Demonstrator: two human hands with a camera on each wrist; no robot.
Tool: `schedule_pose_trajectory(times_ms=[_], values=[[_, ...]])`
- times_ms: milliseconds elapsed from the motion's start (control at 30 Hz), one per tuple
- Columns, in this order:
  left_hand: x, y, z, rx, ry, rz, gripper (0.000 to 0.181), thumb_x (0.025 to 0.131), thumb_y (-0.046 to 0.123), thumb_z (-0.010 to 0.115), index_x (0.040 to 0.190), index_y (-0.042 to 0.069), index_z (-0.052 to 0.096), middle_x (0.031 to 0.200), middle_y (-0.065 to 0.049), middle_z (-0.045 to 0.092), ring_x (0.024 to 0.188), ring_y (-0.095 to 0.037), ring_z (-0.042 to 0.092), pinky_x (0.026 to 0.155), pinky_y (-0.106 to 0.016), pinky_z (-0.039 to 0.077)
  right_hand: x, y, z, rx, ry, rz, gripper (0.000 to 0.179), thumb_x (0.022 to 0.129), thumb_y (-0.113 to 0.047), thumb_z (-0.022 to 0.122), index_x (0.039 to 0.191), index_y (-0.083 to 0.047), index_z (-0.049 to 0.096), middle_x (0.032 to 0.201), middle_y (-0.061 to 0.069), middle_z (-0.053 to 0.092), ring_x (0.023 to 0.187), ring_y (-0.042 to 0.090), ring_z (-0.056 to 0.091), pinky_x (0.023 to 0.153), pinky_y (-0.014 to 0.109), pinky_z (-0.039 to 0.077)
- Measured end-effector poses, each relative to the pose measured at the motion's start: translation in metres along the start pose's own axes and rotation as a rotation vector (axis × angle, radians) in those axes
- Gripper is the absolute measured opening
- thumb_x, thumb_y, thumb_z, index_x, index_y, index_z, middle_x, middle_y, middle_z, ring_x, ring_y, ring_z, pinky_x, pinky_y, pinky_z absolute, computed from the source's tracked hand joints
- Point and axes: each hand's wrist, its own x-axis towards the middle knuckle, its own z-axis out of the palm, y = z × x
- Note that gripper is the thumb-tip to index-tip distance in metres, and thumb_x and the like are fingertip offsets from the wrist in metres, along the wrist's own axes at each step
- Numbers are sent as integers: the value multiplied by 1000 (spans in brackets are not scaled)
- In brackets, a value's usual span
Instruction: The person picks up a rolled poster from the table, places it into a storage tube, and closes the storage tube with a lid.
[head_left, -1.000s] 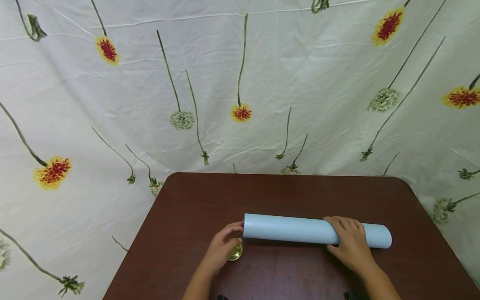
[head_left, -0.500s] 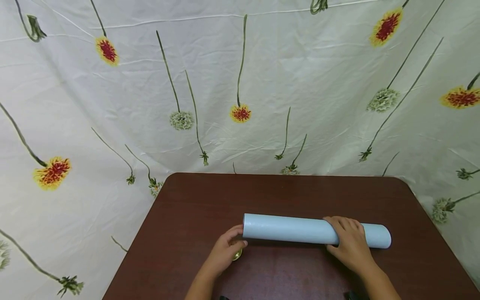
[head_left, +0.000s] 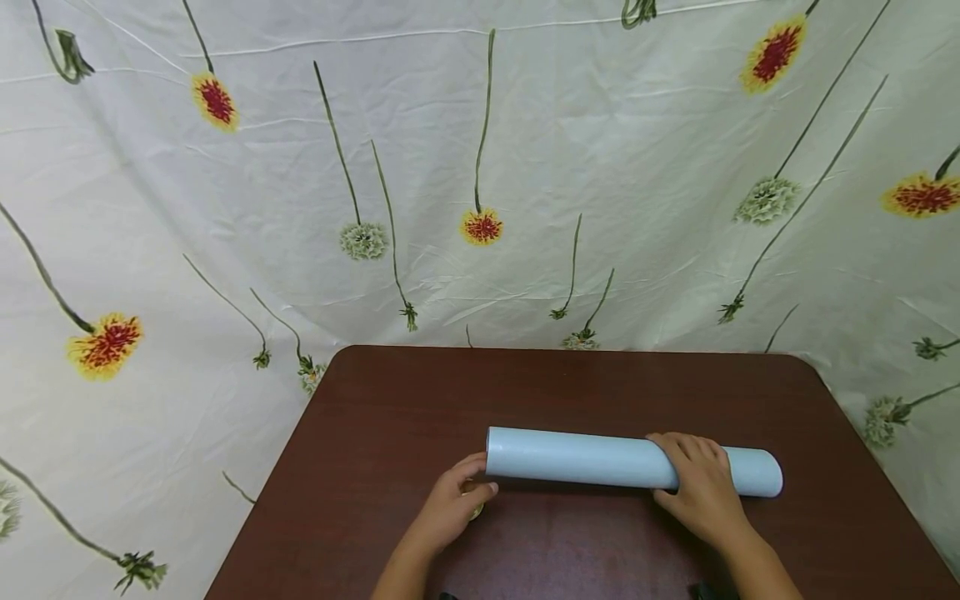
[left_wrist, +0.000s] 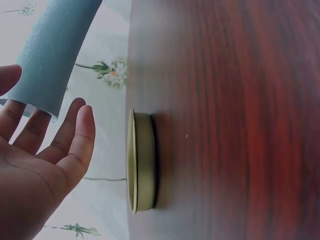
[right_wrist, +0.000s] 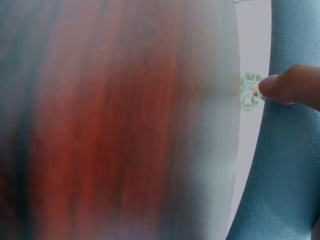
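The right hand (head_left: 697,487) grips one blue tube (head_left: 577,457); the left hand (head_left: 450,504), loose, has two fingers (left_wrist: 34,132) inside, near one gold tin (left_wrist: 145,162).

Tube (head_left: 577,457): leather-like covering, finely creased (clearest in the wrist views), low sheen. Round piece (left_wrist: 145,162): smooth, brass-toned metal. Tabletop (head_left: 570,375): wood-grained, polished. Backdrop (head_left: 277,183): printed cloth, wrinkled.

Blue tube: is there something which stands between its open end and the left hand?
Nothing visible does: fingers of the left hand reach the open end of the blue tube. The round gold piece rests on the table, apart from both.
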Motion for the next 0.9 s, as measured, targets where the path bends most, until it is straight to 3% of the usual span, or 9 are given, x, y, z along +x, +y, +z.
schedule_pose_trajectory(times_ms=[167,433,567,733,900], values=[[-2,1,-5,-9,43,11,30,92,12,68,121,5,70,142,-16,58,107,-27,68,84,-20,54,0,0,-1,9,-10,7,86,54,-11,95,132,-15,60,121,12,64,115,37,55,99,60,31],[-3,-2,-17,-54,77,70,25,93,4,67,116,13,72,132,-8,66,120,-19,63,91,-21,54,-1,3,-5,-1,-19,24,87,54,-11,96,133,-15,60,121,13,64,114,38,54,98,60,31],[-3,-4,-23,-23,82,52,30,91,2,69,120,11,70,134,-11,63,118,-27,64,89,-23,55,-2,5,-6,-7,-21,24,87,54,-11,96,133,-15,60,121,13,63,114,37,54,98,59,31],[-5,-4,-30,180,48,7,45,87,11,75,131,14,65,138,-4,58,128,-29,56,99,-40,52,-4,6,-9,-12,-33,28,88,54,-11,96,134,-14,59,121,14,63,114,38,54,98,60,31],[-6,-7,-32,444,-12,16,62,82,22,82,139,11,60,138,-9,57,130,-35,50,101,-56,47,-6,7,-10,-22,-38,22,89,54,-11,97,134,-13,59,122,15,63,114,38,54,98,60,31]])
